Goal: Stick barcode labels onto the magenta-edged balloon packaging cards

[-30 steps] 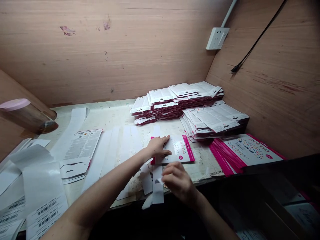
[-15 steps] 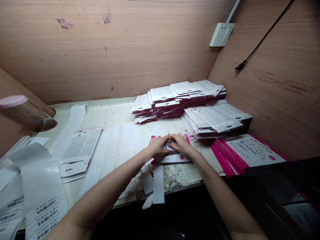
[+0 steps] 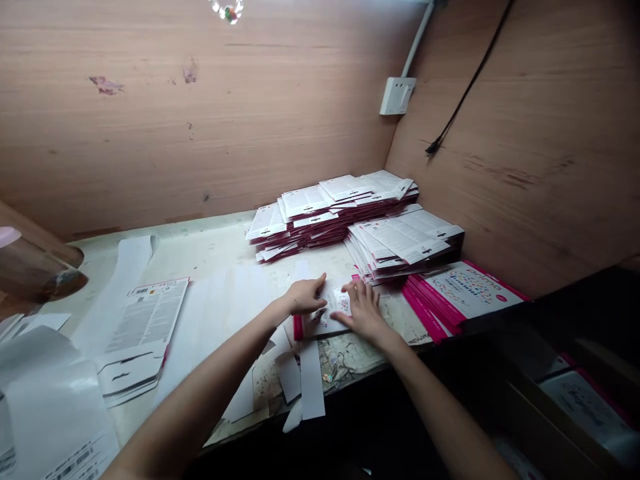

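Observation:
A white flat carton (image 3: 334,287) with pink ends and coloured dots lies at the front edge of the table, between and under my hands. At its left side is my left hand (image 3: 303,297), open, with thumb and forefinger apart. My right hand (image 3: 366,310) is spread over the right part of the carton, fingertips touching its face. Part of the carton is hidden by the hands. White paper strips (image 3: 311,380) stick out beneath it over the table edge. Just right of it is a fanned stack of pink-edged cartons (image 3: 470,287), printed side up.
Piles of flat cartons (image 3: 310,200) stand at the back, with another pile (image 3: 410,240) nearer right. More cartons (image 3: 145,320) lie at the left, beside barcode label sheets (image 3: 55,407) and a clear jar (image 3: 40,260). A wall socket (image 3: 397,96) and black cable (image 3: 470,80) are above.
My hands, close together over the carton before, have moved apart, the right one spreading open to the right. The carton's face now shows more. The whole view has shifted rightward and up.

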Tool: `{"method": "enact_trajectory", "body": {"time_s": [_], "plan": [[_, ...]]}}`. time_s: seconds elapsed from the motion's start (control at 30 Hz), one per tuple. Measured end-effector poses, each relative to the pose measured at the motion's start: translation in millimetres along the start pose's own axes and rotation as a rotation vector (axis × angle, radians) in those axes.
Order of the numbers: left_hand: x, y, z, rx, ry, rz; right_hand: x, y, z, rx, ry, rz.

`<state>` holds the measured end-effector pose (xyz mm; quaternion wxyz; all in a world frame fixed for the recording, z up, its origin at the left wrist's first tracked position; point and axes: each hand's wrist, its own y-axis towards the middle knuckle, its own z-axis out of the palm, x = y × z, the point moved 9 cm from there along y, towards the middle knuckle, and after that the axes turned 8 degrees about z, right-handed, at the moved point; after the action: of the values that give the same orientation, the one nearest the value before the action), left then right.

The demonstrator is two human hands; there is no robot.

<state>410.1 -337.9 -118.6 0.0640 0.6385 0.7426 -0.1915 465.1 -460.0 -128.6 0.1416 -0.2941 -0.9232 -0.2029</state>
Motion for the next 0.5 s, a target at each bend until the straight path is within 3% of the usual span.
{"method": "enact_trajectory", "body": {"time_s": [0.13, 0.23, 0.3, 0.4, 0.43, 0.5], "plan": [[1, 22, -12.6, -0.058, 0.061, -0.032, 3, -64, -17, -0.121, -0.007, 0.005], [0, 29, -23.2, -0.046, 0.043, -0.022, 3, -83, -24, -0.233, 0.02, 0.049], [-7, 25, -35.8, -0.026, -0.013, 0.045, -6, -86, -36, -0.371, 0.134, 0.194], [-21, 6, -68.3, -0.114, -0.364, 0.11, -24, -90, -51, -0.584, 0.547, 0.481], [-23, -2, -77.0, -0.148, -0.503, 0.078, -25, -88, -50, -0.583, 0.742, 0.533], [-33, -16, -82.2, -0.145, -0.761, 0.045, -15, -75, -48, -0.457, 1.13, 0.514]]}}
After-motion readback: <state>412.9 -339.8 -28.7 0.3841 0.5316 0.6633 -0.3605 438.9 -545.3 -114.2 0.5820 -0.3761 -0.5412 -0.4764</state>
